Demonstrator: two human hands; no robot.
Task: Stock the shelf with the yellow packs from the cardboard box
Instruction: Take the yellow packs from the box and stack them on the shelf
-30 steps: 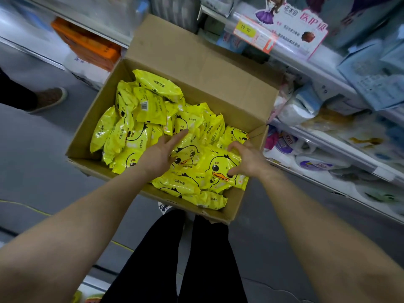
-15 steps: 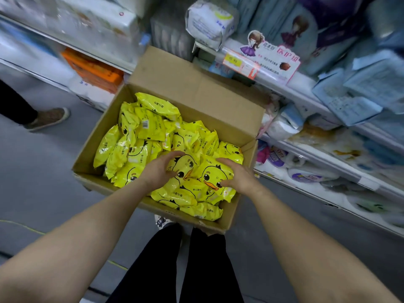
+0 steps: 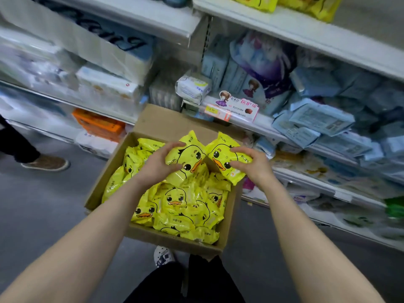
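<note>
Two yellow packs lifted out of the box, one in each grip.

Half a second ago both grips were down among the heap. Now the left grip (image 3: 157,165) curls round one duck pack (image 3: 188,156) and the right grip (image 3: 251,165) round a second pack (image 3: 223,159), both raised above the cardboard box (image 3: 175,239), which is still thickly filled with yellow packs (image 3: 181,206). Shelving comes next, probably on the top shelf (image 3: 284,29), where blurred, seemingly matching yellow bags (image 3: 306,5) lie.
</note>
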